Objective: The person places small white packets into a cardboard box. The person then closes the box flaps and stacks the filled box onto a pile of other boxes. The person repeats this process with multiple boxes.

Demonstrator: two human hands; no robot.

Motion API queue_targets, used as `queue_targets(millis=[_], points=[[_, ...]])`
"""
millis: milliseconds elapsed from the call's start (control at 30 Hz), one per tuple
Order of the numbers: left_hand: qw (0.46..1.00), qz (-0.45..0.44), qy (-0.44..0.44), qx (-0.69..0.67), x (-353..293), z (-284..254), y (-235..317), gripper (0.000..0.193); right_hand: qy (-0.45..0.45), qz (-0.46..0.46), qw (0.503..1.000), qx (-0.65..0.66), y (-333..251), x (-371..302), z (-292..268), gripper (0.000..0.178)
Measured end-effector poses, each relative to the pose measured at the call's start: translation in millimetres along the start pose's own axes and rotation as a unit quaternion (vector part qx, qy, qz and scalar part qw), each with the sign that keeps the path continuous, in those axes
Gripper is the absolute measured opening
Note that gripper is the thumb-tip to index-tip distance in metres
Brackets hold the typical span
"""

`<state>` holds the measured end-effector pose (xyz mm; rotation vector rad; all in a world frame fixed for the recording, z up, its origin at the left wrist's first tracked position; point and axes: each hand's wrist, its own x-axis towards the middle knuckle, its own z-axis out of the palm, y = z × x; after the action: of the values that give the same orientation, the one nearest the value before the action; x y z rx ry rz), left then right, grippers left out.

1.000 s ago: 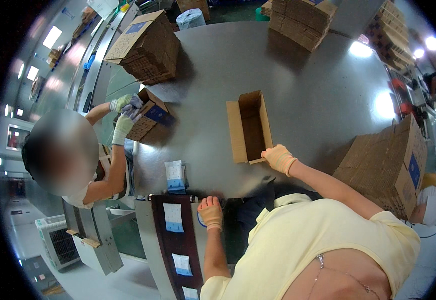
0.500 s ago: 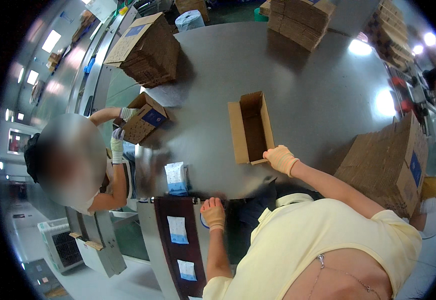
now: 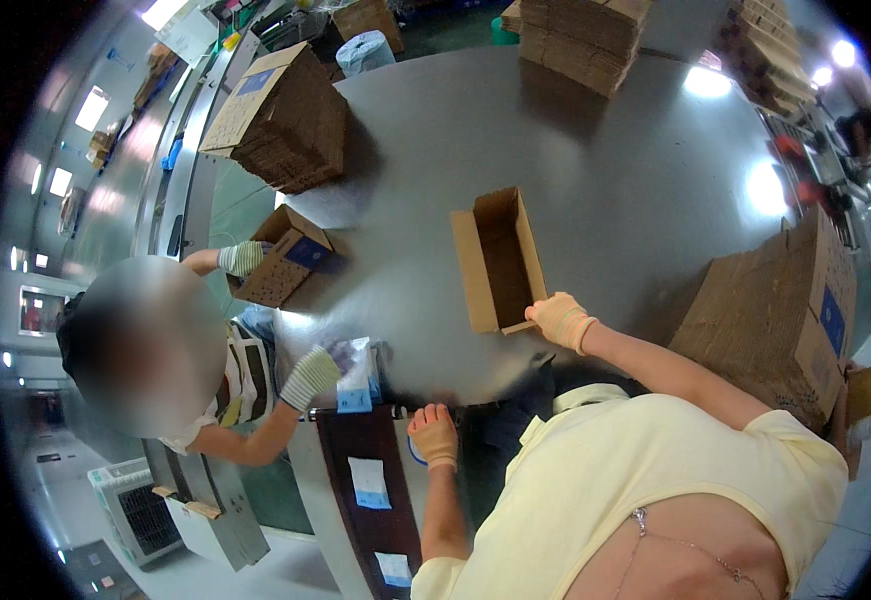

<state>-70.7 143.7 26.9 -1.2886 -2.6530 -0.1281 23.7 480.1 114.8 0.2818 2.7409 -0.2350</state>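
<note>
An open cardboard box stands on the steel table, its left flap folded outward and its inside dark. My right hand, in a fingerless pale orange glove, pinches the box's near rim at the right corner. My left hand, gloved alike, rests by the table's front edge beside the brown conveyor belt; its fingers lie forward and hold nothing. White-and-blue packets ride on the belt. At the belt's far end, a co-worker's striped-gloved hand is on other white-and-blue packets.
The co-worker's other hand reaches into a second cardboard box at left. Flattened cartons are stacked at far left, at the back and at right beside my arm. A blue-white roll lies beyond the table.
The co-worker's nearer hand has left the second box and reached the packets at the belt's end. Packets on the belt have shifted slightly in view. My hands keep nearly the same positions.
</note>
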Motion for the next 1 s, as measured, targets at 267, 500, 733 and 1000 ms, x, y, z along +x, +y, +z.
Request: queue_targets(millis=[267, 500, 733, 1000], points=[[0.999, -0.008, -0.052, 0.008, -2, 1, 0, 0.015, 0.005, 0.001, 1.0, 0.006, 1, 0, 1, 0.011], [0.999, -0.003, -0.048, 0.01, 2, -7, 3, 0.014, -0.018, 0.003, 1.0, -0.001, -2, -2, -6, 0.013], [0.999, -0.007, -0.046, 0.009, 1, -6, 5, 0.013, -0.014, 0.005, 1.0, -0.002, -2, -2, -4, 0.014], [0.999, -0.012, -0.034, -0.001, 1, -6, 3, 0.012, -0.03, 0.004, 0.999, 0.021, -3, 0, -3, 0.017]])
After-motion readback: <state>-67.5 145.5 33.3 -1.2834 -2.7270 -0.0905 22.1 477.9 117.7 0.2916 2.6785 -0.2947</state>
